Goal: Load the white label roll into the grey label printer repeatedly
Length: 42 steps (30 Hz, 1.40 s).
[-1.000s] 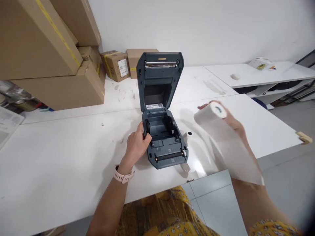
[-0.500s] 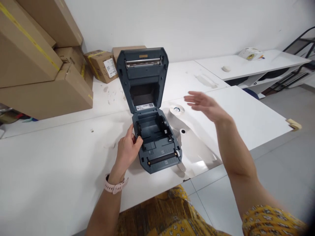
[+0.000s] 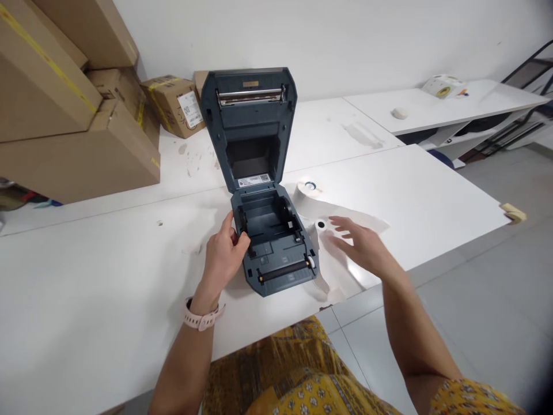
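Near two rolls (image 3: 321, 226), holding right hand (image 3: 356, 245) spread, perhaps not touching; pinching one open printer (image 3: 264, 216) with left hand (image 3: 224, 253), partly hidden.

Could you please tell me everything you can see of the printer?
The printer is dark blue-grey, apparently plastic, its lid raised, with a shiny bar and a white label inside. Below, a black roller crosses the front. It appears to stand on the table, the left hand gripping its left edge.
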Available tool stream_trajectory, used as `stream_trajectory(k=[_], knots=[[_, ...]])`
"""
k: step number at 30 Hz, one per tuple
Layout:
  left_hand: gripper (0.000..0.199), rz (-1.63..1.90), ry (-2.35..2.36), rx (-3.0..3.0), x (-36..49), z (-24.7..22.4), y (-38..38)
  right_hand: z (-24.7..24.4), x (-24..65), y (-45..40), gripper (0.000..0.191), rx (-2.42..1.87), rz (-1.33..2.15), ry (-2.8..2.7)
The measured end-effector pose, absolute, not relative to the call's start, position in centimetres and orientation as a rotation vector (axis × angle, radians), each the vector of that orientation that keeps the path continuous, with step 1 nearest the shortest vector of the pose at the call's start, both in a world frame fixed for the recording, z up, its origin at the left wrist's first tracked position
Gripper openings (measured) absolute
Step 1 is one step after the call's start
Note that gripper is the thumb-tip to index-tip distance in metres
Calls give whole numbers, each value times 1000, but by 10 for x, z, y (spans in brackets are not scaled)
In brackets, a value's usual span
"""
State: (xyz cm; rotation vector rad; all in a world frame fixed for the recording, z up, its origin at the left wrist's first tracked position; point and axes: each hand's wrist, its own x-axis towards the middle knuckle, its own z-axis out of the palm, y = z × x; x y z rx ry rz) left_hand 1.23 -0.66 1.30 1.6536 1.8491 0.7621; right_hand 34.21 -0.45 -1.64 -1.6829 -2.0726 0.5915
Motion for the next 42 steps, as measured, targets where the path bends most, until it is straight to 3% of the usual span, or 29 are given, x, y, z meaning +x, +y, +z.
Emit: stream_trajectory(k=[5,9,15,21,27,34,42], knots=[[72,769,1835,1684,12,13,-7,-46,315,11,52,-1297,1054,-1711],[71,770,1834,1695,12,12,-8,-21,317,6,56,-1234,1100,-1607],[71,758,1841,1700,12,13,-8,55,275,21,53,-1032,820,-2235],[70,740,1852,1655,13,12,-10,44,221,51,46,-857,330,-2872],[66,847,1873,1622,15,3,-10,21,225,49,41,-697,297,-2818],[63,1067,1646,1523,13,-14,-6,26,225,46,32,-678,327,-2793],[63,1085,1543,1420,15,-11,-7,23,226,44,31,-678,373,-2721]])
